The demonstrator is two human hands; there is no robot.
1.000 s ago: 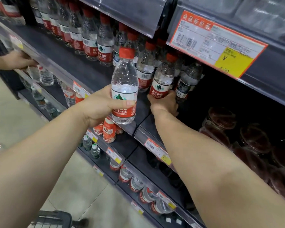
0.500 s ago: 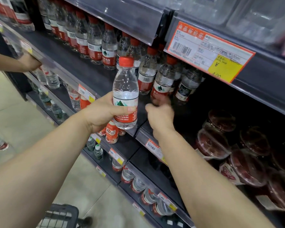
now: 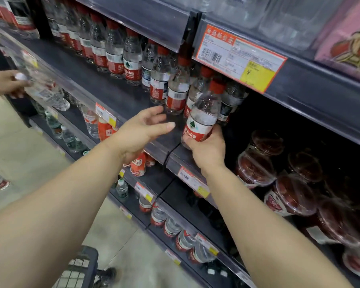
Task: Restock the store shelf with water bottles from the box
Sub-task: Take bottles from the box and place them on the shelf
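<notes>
— Right hand (image 3: 208, 151) has its fingers wrapped round the lower part of a water bottle (image 3: 203, 119), and the left hand (image 3: 142, 129) hangs just beside it with fingers spread and loose, holding nothing. Where is the bottle going?

— Onto the dark shelf (image 3: 104, 94), I'd say, in front of the row of bottles (image 3: 133, 61) with red caps and red labels. The bottle in hand is tilted, cap leaning back toward the row, its base near the shelf's front edge. Whether the base touches the shelf I cannot tell; the hand covers it.

— So how should it be set down well?

— Bring it upright first, then lower the base flat on the shelf and slide it back until it stands just beside its neighbours, label facing out like theirs. The price tag (image 3: 240, 58) hangs low from the shelf above, so the cap should pass under it, not into it.

— Any risk?

— The standing bottles are packed close; a hard push could topple one. The free hand is well placed to steady them.

— And the box?

— Not in view. Only a dark basket (image 3: 81, 267) shows at the bottom, and another person's hand (image 3: 5, 83) works at the far left.
</notes>
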